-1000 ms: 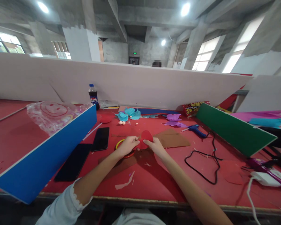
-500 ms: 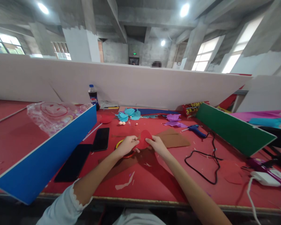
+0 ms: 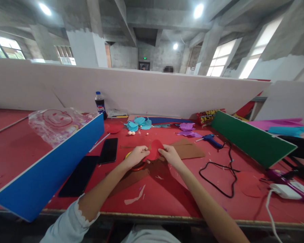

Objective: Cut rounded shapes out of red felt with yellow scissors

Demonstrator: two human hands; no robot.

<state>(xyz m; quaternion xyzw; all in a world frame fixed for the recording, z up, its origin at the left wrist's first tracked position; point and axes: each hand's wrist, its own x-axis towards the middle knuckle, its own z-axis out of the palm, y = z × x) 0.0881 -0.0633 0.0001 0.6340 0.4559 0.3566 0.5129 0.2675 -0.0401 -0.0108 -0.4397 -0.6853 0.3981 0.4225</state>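
Beneath the left hand [image 3: 137, 156], a round yellow-and-red object [image 3: 139, 167] is partly hidden; its kind cannot be told.

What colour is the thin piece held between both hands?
The thin piece is red; best seen in the head view.

Two hands [image 3: 137, 156] [image 3: 171, 156], one bottle [image 3: 100, 106], one glue gun [image 3: 212, 141].

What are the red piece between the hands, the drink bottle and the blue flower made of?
Red piece: probably thin paper, matte; it is a flat, rounded sheet without shine.
Drink bottle: likely clear, smooth plastic; the dark drink shows through.
Blue flower: perhaps crepe paper, matte; it looks thin and ruffled.
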